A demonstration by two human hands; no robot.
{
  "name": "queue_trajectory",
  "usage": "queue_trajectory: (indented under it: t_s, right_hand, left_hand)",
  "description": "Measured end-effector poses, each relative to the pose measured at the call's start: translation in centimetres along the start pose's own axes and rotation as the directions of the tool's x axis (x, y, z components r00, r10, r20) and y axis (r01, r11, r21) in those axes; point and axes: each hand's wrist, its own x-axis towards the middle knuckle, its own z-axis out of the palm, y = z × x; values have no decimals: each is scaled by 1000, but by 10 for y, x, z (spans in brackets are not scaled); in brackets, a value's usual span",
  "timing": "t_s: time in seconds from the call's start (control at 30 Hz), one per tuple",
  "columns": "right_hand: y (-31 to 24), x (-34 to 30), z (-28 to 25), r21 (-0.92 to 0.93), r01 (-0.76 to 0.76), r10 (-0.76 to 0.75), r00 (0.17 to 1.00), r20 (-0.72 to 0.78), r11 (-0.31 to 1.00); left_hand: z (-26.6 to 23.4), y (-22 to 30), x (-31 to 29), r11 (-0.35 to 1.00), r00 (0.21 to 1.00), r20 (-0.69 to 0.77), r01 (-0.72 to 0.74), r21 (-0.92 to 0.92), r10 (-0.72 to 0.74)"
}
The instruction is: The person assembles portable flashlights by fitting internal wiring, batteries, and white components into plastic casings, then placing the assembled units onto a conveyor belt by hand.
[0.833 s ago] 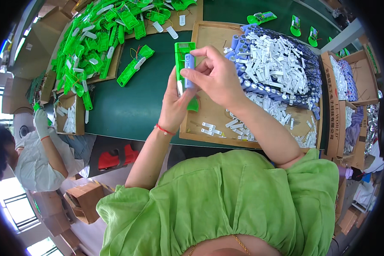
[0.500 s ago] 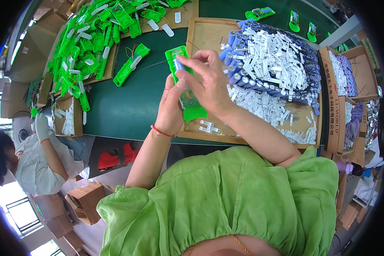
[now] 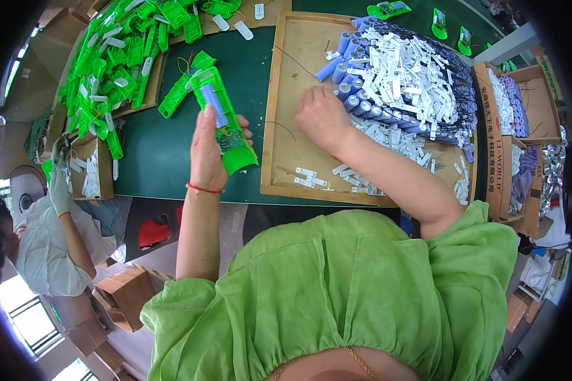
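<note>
My left hand (image 3: 208, 149) is closed around a green plastic housing (image 3: 240, 159), held tilted over the dark green tabletop. A blue cylindrical battery cell (image 3: 215, 105) lies in its upper half, with a circuit board (image 3: 231, 141) below. My right hand (image 3: 324, 117) is over the shallow tray (image 3: 269, 133), left of the stacked blue battery cells (image 3: 361, 105). Its fingers are curled down, and anything between them is hidden. Near this hand, small white plastic pieces (image 3: 403, 76) are heaped on the cells. Another green housing (image 3: 173, 100) with wires lies behind the one I hold.
A big pile of green housings (image 3: 133, 57) covers the far left of the table. Cardboard boxes (image 3: 499, 159) with cells and white pieces stand at the right. At the left, a gloved person (image 3: 57, 241) works beside a box of white parts (image 3: 91, 171). Several assembled green units (image 3: 438, 24) lie beyond the tray.
My hands have parted. The left moved leftward with the green housing; the right let go of it and moved right, down toward the tray.
</note>
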Motion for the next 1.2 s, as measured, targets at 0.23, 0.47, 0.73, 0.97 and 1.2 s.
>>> queue_trajectory:
  t_s: [0.23, 0.47, 0.73, 0.97, 1.2]
  right_hand:
    - [16, 17, -31, 800, -234, 380, 925, 8, 552]
    - [40, 35, -71, 844, -197, 393, 817, 422, -498]
    - [39, 41, -69, 917, -324, 512, 762, 398, -231]
    - [52, 62, -56, 914, -406, 469, 811, 350, 20]
    - [67, 84, -48, 875, -473, 423, 817, 391, 103]
  left_hand:
    - [6, -3, -6, 993, 999, 41, -16, 114, 11]
    - [27, -13, 0, 986, 982, 188, -39, 159, 9]
    - [42, -15, 8, 965, 971, 219, -148, 214, 100]
    - [46, -13, 22, 903, 957, 207, -265, 338, 204]
    - [35, -3, 43, 836, 960, 240, -251, 488, 148]
